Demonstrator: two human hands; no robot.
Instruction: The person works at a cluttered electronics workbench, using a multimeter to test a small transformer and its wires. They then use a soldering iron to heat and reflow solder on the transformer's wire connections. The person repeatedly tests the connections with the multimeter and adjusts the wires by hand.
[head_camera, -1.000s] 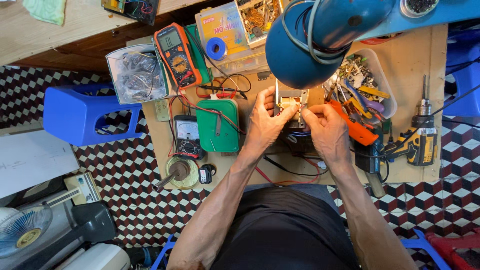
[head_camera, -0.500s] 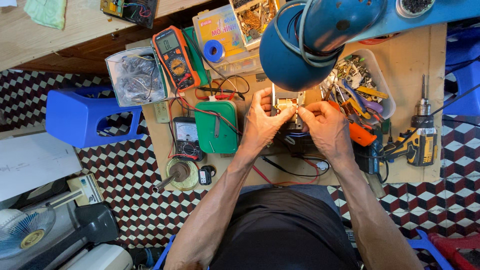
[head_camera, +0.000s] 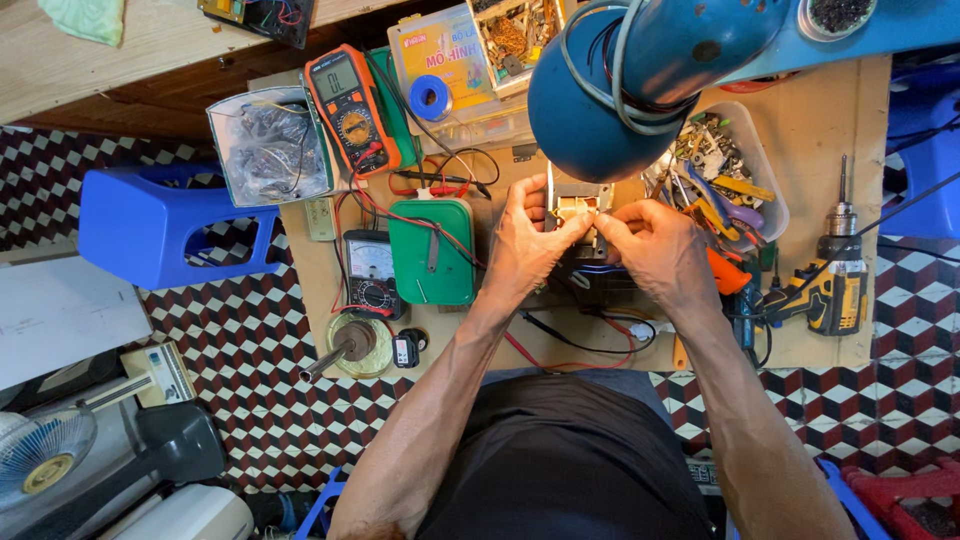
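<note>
Both our hands meet at the middle of the cluttered wooden workbench (head_camera: 820, 120), just below the round blue desk-lamp shade (head_camera: 640, 80): our left hand (head_camera: 525, 245) pinches the left edge of the small metal-framed transformer with pale windings (head_camera: 575, 205), and our right hand (head_camera: 650, 250) pinches something fine at its right side, too small to make out. The transformer sits at the bench's centre, at 6 o'clock from the lamp. To do this well, we judge it best to keep the left grip steady as an anchor and let only the right fingertips work, with the part under the lamp's light. Counting around: two meters, the orange digital multimeter (head_camera: 350, 105) at 10 o'clock from the hands and the small black analogue meter (head_camera: 370, 270) at 9 o'clock; one flat green plastic case (head_camera: 432, 250) just left of the left hand; one yellow-and-black cordless drill (head_camera: 835, 270) at 3 o'clock; one blue plastic stool (head_camera: 165, 225) beyond the bench's left edge.
</note>
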